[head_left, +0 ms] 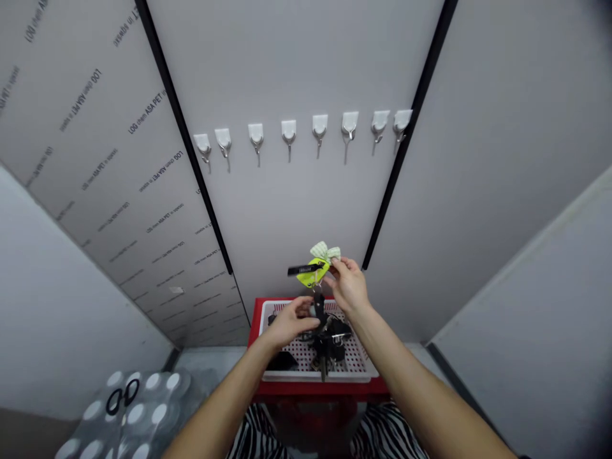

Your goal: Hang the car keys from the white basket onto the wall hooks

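My right hand (pixel 350 285) pinches a keychain by its pale green checked bow (pixel 325 251). A bright yellow-green tag (pixel 313 274) and a black strap (pixel 301 270) with small lettering hang from it. Below them dangles a black key fob (pixel 319 303), over the basket. My left hand (pixel 291 322) is curled, thumb and fingers closed around the side of the hanging keys, though its exact contact is partly hidden. Beneath both hands, a white perforated basket (pixel 354 376) holds several dark keys and other black items (pixel 335 335).
The basket stands on a red stool (pixel 272 389) between knees in zebra-striped fabric. Several white adhesive hooks (pixel 289 131) line the grey wall ahead. At lower left are plastic-wrapped bottles (pixel 136 414) with black-handled scissors (pixel 123 396) on top. Panels close in both sides.
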A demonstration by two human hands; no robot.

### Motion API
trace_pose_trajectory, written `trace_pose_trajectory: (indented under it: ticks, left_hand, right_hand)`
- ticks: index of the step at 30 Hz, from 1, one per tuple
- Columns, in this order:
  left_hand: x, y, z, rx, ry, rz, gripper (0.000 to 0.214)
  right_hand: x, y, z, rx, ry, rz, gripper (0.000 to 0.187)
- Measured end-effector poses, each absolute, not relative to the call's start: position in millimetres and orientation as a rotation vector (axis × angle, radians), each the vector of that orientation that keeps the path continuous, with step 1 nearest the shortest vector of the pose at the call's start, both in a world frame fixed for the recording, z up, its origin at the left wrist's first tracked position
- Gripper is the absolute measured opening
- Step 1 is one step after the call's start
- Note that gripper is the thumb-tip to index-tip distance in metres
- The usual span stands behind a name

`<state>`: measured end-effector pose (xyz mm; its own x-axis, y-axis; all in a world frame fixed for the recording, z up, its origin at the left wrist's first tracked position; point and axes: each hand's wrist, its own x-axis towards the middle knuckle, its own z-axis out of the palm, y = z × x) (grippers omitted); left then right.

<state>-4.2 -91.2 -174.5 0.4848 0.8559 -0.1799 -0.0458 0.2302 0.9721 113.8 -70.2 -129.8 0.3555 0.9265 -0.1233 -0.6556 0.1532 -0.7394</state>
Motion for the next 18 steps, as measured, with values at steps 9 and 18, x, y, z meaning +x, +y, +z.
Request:
trace_pose_trajectory:
  ticks: [9,18]
  left_hand:
    - [-11.6,-88.4,-161.6,1.065,0.866,0.795,0.016]
    - [14.7,-95.0,-189.3,1.245,0.886,0.931,0.031]
  right_hand:
    - [130.8,-67.8,-132.5,-0.819,-0.310,1.062,0.018]
    - [112.1,-70.1,-151.4,-0.776,-0.208,1.285,0.017]
